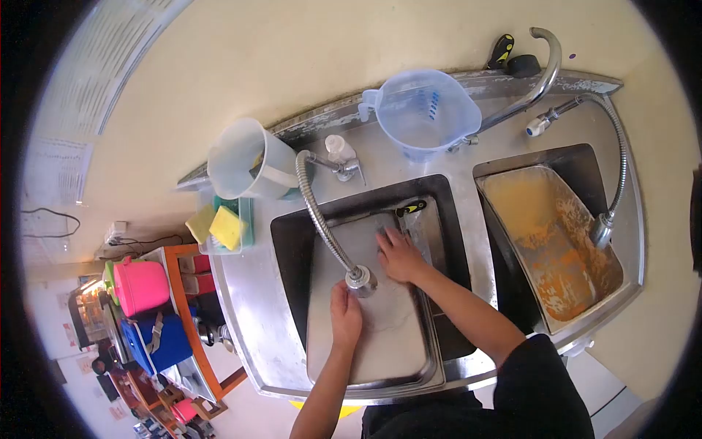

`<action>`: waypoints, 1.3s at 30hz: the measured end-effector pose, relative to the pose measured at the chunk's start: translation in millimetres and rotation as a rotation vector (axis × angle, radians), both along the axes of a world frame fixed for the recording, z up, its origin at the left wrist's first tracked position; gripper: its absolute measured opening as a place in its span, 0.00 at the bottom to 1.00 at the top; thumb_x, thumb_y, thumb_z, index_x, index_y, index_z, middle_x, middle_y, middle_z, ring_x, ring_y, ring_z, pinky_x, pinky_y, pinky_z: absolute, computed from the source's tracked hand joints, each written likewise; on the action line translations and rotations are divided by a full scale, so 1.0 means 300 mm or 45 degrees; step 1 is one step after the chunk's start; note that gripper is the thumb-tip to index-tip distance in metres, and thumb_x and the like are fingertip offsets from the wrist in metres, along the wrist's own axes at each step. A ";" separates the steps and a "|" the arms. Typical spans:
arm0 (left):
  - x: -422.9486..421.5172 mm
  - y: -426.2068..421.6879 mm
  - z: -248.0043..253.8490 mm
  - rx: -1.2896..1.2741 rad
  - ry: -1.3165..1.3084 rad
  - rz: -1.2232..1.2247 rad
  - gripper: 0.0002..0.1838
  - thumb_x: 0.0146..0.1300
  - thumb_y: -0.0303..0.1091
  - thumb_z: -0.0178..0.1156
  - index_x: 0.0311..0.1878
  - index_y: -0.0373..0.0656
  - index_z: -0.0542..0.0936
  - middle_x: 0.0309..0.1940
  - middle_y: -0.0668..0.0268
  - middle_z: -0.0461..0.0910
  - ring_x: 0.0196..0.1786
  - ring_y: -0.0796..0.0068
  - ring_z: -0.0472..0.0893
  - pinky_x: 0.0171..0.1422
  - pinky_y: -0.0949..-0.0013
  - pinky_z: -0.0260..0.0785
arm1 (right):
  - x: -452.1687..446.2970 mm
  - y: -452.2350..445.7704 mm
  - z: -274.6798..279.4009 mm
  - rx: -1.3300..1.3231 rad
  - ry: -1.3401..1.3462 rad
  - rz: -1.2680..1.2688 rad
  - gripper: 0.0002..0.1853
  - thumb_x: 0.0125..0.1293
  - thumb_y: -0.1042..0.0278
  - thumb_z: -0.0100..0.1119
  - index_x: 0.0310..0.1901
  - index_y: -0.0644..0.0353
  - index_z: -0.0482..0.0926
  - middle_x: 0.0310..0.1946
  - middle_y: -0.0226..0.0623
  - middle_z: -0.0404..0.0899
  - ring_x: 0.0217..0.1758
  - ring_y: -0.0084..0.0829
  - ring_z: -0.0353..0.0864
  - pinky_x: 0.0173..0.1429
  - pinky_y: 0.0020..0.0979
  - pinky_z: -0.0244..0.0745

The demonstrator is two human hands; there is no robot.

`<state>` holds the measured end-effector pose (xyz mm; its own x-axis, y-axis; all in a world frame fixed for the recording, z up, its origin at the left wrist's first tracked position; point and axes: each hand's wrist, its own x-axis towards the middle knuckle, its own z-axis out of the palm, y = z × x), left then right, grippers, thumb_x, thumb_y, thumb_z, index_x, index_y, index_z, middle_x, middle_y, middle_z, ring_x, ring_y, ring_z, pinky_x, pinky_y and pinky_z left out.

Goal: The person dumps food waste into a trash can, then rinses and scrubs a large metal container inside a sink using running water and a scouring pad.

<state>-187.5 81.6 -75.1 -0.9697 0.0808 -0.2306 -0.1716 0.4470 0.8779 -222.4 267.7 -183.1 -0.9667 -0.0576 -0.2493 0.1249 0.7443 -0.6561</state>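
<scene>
In the left basin of the steel sink (479,241) lies a large metal tray (387,329), wet and whitish inside. My left hand (345,318) is closed at the spray head (361,281) of a flexible faucet, low over the tray. My right hand (400,256) presses down on the tray's far part, its fingertips over a small dark grey pad (382,232) that is mostly hidden. Just beyond these fingers, a black and yellow handle (412,208) rests at the tray's far corner.
The right basin holds a tray smeared with orange residue (559,285), under a second spray head (602,230). Behind the basins stand a blue-tinted measuring jug (428,113), a soap bottle (338,148) and a white pitcher (252,161). Yellow sponges (227,227) sit at the left.
</scene>
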 end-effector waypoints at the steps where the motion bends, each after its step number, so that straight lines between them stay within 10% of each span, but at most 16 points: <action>1: -0.001 0.015 0.019 0.057 -0.050 0.067 0.13 0.71 0.23 0.48 0.55 0.35 0.75 0.47 0.57 0.79 0.52 0.65 0.78 0.62 0.65 0.67 | -0.001 -0.021 0.006 0.078 -0.013 0.050 0.32 0.74 0.56 0.48 0.74 0.64 0.62 0.75 0.59 0.58 0.79 0.57 0.57 0.81 0.52 0.51; 10: -0.026 -0.028 -0.025 0.216 -0.124 0.146 0.13 0.77 0.29 0.48 0.60 0.38 0.75 0.54 0.62 0.78 0.58 0.73 0.75 0.66 0.70 0.65 | 0.368 -0.003 0.438 -0.046 0.046 0.404 0.35 0.72 0.52 0.55 0.73 0.65 0.64 0.73 0.59 0.61 0.77 0.55 0.59 0.79 0.57 0.52; 15: 0.004 -0.041 -0.122 0.371 -0.193 0.030 0.19 0.77 0.32 0.48 0.67 0.39 0.72 0.63 0.55 0.76 0.68 0.65 0.73 0.76 0.65 0.59 | 0.245 0.011 0.290 0.033 -0.049 0.084 0.32 0.72 0.54 0.52 0.72 0.64 0.65 0.73 0.60 0.60 0.75 0.58 0.61 0.77 0.56 0.57; 19: -0.002 -0.033 -0.103 -0.176 -0.102 -0.444 0.24 0.77 0.40 0.48 0.71 0.44 0.70 0.68 0.51 0.73 0.73 0.54 0.70 0.80 0.56 0.53 | 0.174 -0.053 0.151 0.339 0.167 0.217 0.32 0.70 0.58 0.54 0.72 0.66 0.64 0.73 0.62 0.62 0.71 0.61 0.67 0.76 0.52 0.61; 24: -0.005 0.011 -0.009 -0.607 -0.003 -0.937 0.24 0.76 0.47 0.48 0.71 0.54 0.71 0.70 0.53 0.73 0.74 0.51 0.69 0.77 0.41 0.54 | 0.326 -0.069 0.408 -0.243 -0.018 -0.036 0.36 0.65 0.57 0.59 0.72 0.65 0.63 0.65 0.63 0.72 0.67 0.62 0.71 0.75 0.50 0.63; 27: 0.008 0.022 -0.002 -0.492 0.080 -1.003 0.26 0.73 0.56 0.49 0.71 0.63 0.72 0.72 0.69 0.71 0.77 0.62 0.66 0.83 0.38 0.36 | 0.367 -0.045 0.420 -0.298 -0.010 -0.153 0.38 0.66 0.55 0.61 0.73 0.62 0.60 0.66 0.62 0.70 0.68 0.65 0.69 0.73 0.53 0.66; 30: 0.010 0.040 0.035 -0.582 0.087 -1.092 0.23 0.76 0.53 0.47 0.69 0.60 0.73 0.72 0.62 0.71 0.76 0.54 0.66 0.75 0.37 0.55 | 0.468 -0.095 0.524 0.149 0.051 -0.076 0.40 0.68 0.50 0.59 0.76 0.59 0.58 0.71 0.60 0.64 0.71 0.70 0.63 0.71 0.58 0.66; 39: -0.196 0.246 -0.324 -0.512 0.309 -1.030 0.21 0.74 0.54 0.51 0.64 0.59 0.77 0.69 0.61 0.71 0.74 0.51 0.67 0.72 0.24 0.51 | 0.610 -0.145 0.605 0.188 0.040 -0.003 0.36 0.71 0.41 0.53 0.73 0.56 0.68 0.76 0.57 0.58 0.74 0.74 0.57 0.73 0.62 0.63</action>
<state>-246.3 155.5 -172.2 -0.6786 0.7105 -0.1863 0.4926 0.6284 0.6021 -39.5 224.3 -1.6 -0.9742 -0.0203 -0.2248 0.1080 0.8326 -0.5432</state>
